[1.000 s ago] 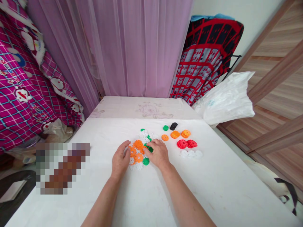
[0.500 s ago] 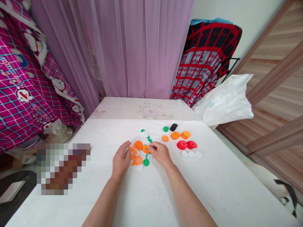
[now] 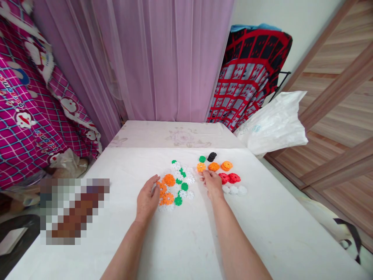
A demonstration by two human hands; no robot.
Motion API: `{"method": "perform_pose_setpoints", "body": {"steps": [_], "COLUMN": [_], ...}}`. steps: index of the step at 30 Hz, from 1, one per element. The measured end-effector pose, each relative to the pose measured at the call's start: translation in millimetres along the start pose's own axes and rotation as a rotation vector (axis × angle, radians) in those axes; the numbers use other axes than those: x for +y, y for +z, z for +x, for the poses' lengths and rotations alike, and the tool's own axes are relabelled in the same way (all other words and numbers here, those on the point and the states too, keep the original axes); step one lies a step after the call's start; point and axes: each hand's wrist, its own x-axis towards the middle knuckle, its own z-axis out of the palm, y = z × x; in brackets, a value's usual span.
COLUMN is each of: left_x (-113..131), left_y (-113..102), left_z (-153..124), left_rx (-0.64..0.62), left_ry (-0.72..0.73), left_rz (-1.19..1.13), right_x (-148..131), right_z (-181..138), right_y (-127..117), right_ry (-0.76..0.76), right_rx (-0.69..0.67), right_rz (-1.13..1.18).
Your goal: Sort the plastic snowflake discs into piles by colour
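Note:
A mixed pile of orange, green and white snowflake discs [image 3: 176, 182] lies on the white table [image 3: 186, 241]. My left hand [image 3: 147, 198] rests at the pile's left edge, fingers loosely spread and touching orange pieces. My right hand [image 3: 212, 184] is to the right of the pile, its fingertips pinched together at a small orange disc [image 3: 201, 167]. Sorted groups lie by it: a green disc [image 3: 202, 158], black discs [image 3: 211, 156], more orange discs [image 3: 220, 166], red discs [image 3: 229, 178] and white discs [image 3: 234, 189].
A white plastic bag [image 3: 274, 124] sits off the table's right corner. A red and black blanket [image 3: 250, 74] hangs behind it, beside a purple curtain [image 3: 163, 58]. Pink patterned bedding [image 3: 26, 97] is stacked at the left, with a blurred patch [image 3: 72, 210] on the table's left side.
My right hand pinched an orange disc out of the mixed pile and moved right to the row of orange discs. My left hand stayed at the pile.

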Motion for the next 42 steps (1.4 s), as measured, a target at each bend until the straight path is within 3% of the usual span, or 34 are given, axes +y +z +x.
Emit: {"method": "perform_pose_setpoints", "body": {"steps": [10,17,20,23,25,28,32,42], "left_x": [0,-1,2,5,6,6,5,4], "left_y": [0,0,-1,-2,-2,-2,-2,-1], "left_z": [1,1,1,0,0,0,0,1], "left_rx": [-0.013,-0.008,0.0,-0.001,-0.008,-0.013,-0.01,-0.019], "left_ry": [0.017,0.035,0.033,0.019,0.01,0.005,0.016,0.03], "left_rz": [0.01,-0.001,-0.013,-0.025,-0.027,-0.029,-0.014,0.028], "right_x": [-2,13,21,25,26,27,31,35], "right_z": [9,5,-2,-8,-9,-8,-5,2], "right_y": [2,-2,-2,-1,1,3,3,1], "right_ry": [0.049,-0.08,-0.348,-0.766,-0.906,-0.919,-0.912,-0.895], "right_rx": [0.014,0.037,0.043,0.07,0.106,0.19,0.235,0.15], "right_rz": [-0.027,-0.152,-0.352,-0.75,-0.986,-1.177,-1.239,-1.188]}}
